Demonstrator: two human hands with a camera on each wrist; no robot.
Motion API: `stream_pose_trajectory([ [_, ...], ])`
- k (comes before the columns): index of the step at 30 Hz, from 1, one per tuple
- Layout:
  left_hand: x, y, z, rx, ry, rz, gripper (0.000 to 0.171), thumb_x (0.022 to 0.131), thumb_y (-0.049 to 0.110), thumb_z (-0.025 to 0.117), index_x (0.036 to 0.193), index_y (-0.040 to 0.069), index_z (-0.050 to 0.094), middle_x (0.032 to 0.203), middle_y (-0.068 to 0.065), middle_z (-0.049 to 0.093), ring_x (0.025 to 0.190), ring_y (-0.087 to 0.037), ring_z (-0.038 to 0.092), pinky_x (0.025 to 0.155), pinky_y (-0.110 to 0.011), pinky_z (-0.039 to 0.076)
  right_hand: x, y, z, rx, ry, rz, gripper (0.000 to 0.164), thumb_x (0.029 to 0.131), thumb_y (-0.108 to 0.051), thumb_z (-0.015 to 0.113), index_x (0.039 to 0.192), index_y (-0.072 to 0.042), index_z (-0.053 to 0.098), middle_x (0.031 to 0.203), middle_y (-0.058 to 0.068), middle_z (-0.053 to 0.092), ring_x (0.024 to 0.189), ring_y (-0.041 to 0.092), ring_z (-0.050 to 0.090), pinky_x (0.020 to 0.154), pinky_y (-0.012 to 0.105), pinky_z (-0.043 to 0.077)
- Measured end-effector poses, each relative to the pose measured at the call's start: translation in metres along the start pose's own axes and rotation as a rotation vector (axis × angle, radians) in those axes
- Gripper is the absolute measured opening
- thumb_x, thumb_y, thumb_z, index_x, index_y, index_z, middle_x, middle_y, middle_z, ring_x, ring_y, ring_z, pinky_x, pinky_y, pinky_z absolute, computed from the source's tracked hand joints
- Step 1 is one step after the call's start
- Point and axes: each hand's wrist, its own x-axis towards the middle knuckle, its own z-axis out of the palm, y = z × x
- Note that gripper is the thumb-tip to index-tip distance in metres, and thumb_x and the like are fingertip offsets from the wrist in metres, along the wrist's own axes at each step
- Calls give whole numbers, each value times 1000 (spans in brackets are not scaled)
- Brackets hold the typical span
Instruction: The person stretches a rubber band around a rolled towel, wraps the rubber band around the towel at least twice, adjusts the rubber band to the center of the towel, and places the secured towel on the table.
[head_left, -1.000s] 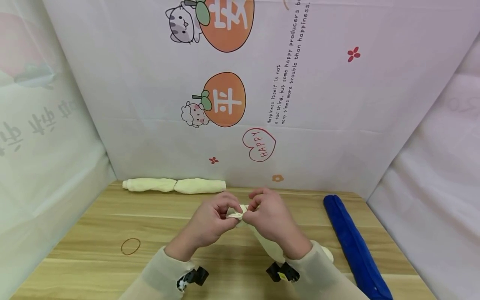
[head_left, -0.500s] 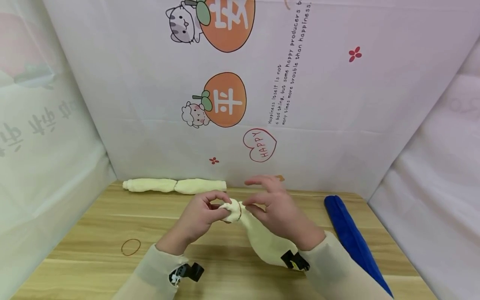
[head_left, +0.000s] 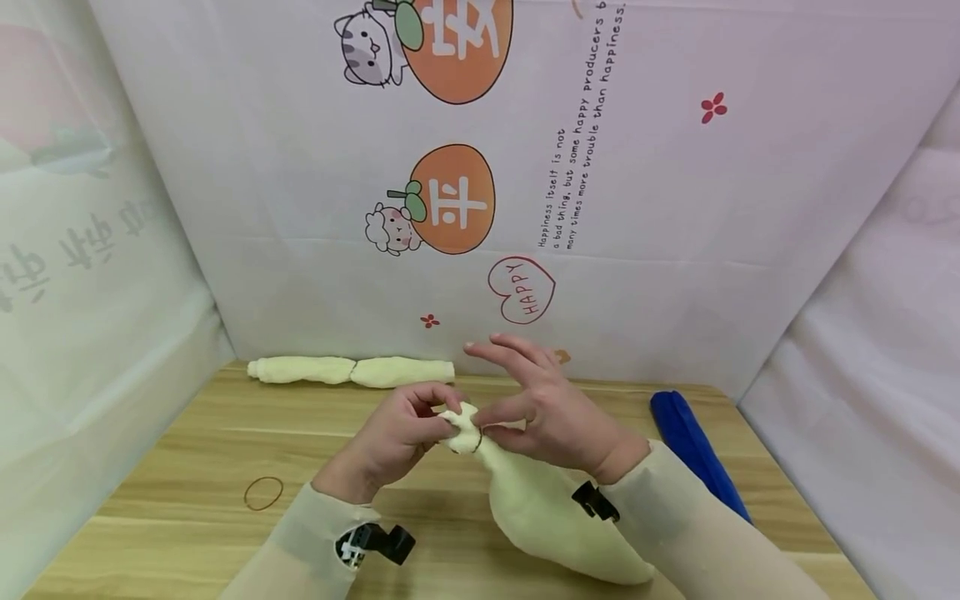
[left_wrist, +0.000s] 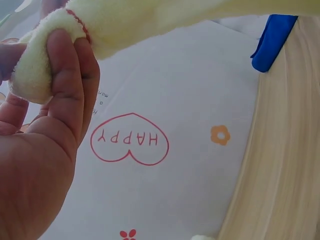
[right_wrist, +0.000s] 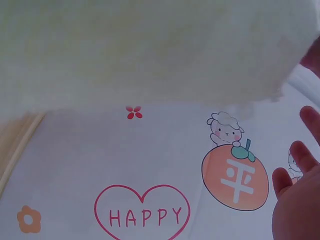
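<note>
A pale yellow towel (head_left: 555,517) slants across the table, a thin reddish-brown rubber band (head_left: 480,440) cinched around its gathered end. My left hand (head_left: 393,433) pinches the bunched tip beyond the band; in the left wrist view, fingers curl round this fluffy knob (left_wrist: 32,80). Close to the band, my right hand (head_left: 555,408) pinches the gathered end between thumb and index finger, its other fingers stretched out. Blurred towel fills the top of the right wrist view, where the right hand (right_wrist: 302,200) shows only at the edge.
A second pale yellow roll (head_left: 300,369), tied at its middle, lies along the back edge of the wooden table (head_left: 172,467). A loose rubber band (head_left: 263,492) lies at the left. The blue roll (head_left: 697,450) is at the right, partly behind my right forearm. White printed sheets surround the table.
Both hands were close together over the towel's end; the right hand has since spread its fingers and shifted right. The band around the end and more of the towel's body have come into sight.
</note>
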Motion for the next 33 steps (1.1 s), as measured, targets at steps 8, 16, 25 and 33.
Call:
stream_pose_trajectory([
  [8, -1, -5, 3, -57, -27, 17, 29, 88, -13, 58, 93, 11, 72, 109, -7, 60, 84, -14, 61, 73, -24, 55, 7, 2, 1, 103, -99, 17, 18, 74, -15, 81, 77, -32, 74, 151, 1, 43, 145, 30, 22, 106, 63, 24],
  [16, -2, -11, 5, -77, -60, 19, 32, 88, -14, 56, 94, 13, 73, 111, -4, 63, 87, -14, 62, 75, -24, 54, 10, 1, 4, 154, -175, -5, 23, 68, -11, 71, 66, -31, 60, 150, 1, 43, 145, 28, 22, 107, 58, 25],
  [25, -4, -11, -1, -145, -24, 39, 37, 91, -14, 49, 95, 14, 73, 107, -4, 63, 89, -14, 62, 76, -25, 54, 7, 1, -5, 66, -100, -39, 27, 76, -15, 84, 101, -26, 82, 159, 8, 32, 146, 34, 20, 108, 60, 28],
  [33, -3, -12, 5, -74, -10, 8, 33, 87, -14, 55, 91, 14, 74, 107, -5, 61, 85, -14, 62, 75, -24, 55, 0, 2, 1, 116, -139, -9, 20, 76, -12, 78, 71, -30, 70, 153, 3, 41, 146, 32, 21, 108, 62, 24],
])
